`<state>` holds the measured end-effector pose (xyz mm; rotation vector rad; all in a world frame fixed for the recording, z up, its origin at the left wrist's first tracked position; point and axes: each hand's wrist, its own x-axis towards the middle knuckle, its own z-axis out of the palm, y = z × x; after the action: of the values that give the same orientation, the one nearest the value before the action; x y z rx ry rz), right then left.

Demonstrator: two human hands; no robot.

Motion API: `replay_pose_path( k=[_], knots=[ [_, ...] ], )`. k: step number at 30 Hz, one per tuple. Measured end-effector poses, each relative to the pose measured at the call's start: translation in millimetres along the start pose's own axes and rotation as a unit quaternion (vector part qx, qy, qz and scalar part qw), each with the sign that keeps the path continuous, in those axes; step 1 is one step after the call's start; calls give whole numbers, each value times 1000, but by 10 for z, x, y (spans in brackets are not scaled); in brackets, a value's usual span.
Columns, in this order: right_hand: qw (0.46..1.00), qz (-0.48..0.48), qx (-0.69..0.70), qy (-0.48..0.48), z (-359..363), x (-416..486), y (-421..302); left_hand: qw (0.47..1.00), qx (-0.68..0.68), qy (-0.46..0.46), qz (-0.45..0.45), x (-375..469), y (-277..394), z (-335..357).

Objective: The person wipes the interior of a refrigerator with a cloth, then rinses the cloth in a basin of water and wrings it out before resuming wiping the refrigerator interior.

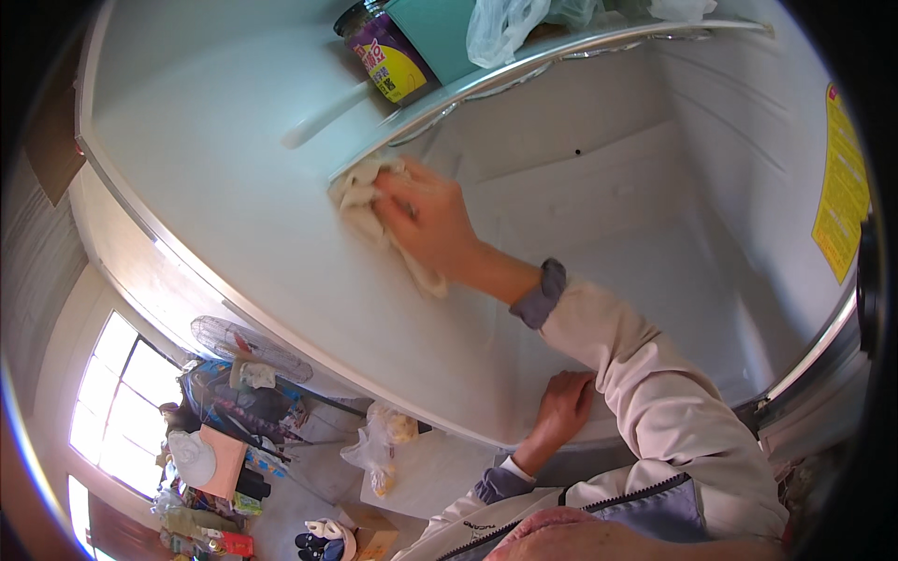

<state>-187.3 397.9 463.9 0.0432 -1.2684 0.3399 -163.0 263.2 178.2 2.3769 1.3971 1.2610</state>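
My right hand point(428, 217) grips a crumpled beige cloth point(365, 200) against the white inner side wall of a refrigerator point(280, 231), just below the front edge of a glass shelf point(561, 52). Part of the cloth hangs down beneath the palm. Lower down, my left hand point(565, 403) rests at the front edge of the refrigerator floor, its fingers bent and partly hidden; whether they hold the edge I cannot tell.
A glass jar with a purple and yellow label point(393, 63), a green box point(438, 35) and plastic bags point(505, 28) stand on the shelf. A yellow sticker point(842, 189) is at right. Outside at lower left are a fan point(245, 347), a table point(428, 470) with bagged items and a cardboard box point(372, 533).
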Motion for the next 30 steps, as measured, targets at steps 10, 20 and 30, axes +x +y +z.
replay_pose_path(
  k=[10, 20, 30],
  knots=[
    [996, 81, 25, -27, -131, -113, -50, 1000, -1, 10, -28, -2, -7, -7],
    [998, 55, 1, 0, 49, -14, -29, 1000, 2, 3, -20, 5, -25, -20],
    [997, -69, -15, -30, 19, -105, -155, 1000, -3, 1, -1, 37, -4, 26]
  ],
)
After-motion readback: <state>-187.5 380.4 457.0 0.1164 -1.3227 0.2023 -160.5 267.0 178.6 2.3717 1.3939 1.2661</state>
